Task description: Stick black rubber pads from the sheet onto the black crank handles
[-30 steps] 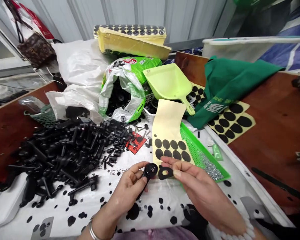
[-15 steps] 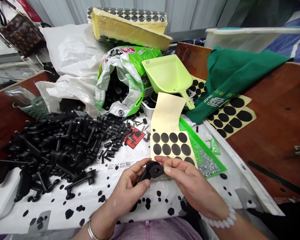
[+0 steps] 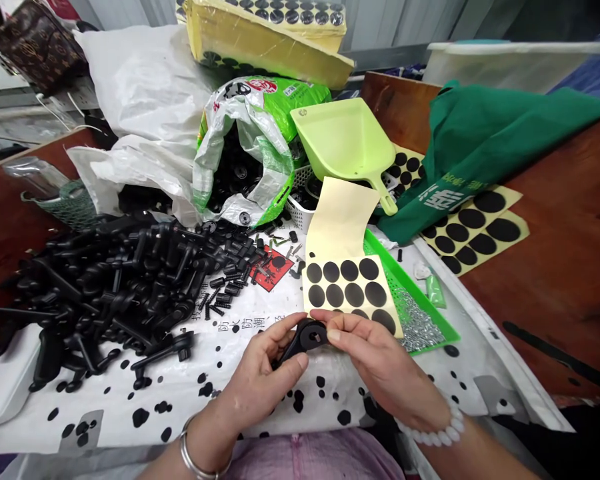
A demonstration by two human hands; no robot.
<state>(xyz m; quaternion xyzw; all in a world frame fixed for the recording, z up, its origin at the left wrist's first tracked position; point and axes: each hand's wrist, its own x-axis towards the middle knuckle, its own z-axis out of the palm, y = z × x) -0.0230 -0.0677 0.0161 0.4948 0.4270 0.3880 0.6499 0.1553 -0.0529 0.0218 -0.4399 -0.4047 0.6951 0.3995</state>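
My left hand (image 3: 260, 373) is closed around a black plastic crank handle (image 3: 295, 345), its round end facing up. Between the thumb and fingers of my right hand (image 3: 380, 360) is the edge of a round black pad (image 3: 317, 337) with a small hole in it. The pad lies over the handle's round end; whether it is stuck down I cannot tell. Just beyond my fingers is a cream sheet of round black stickers (image 3: 355, 293), partly covered by my right hand. A pile of black handles (image 3: 130, 280) lies to the left.
A green tray of small metal screws (image 3: 420, 323) sits right of the sheet. Behind stand an open green-and-white bag (image 3: 275, 160) of black parts, a light green dustpan (image 3: 345, 140) and a dark green cloth (image 3: 490, 147). Small black parts (image 3: 225, 293) and black dots are scattered about.
The pad has shifted from the near side of the handle's round end to lie more over it. The whole view has tilted slightly downward.
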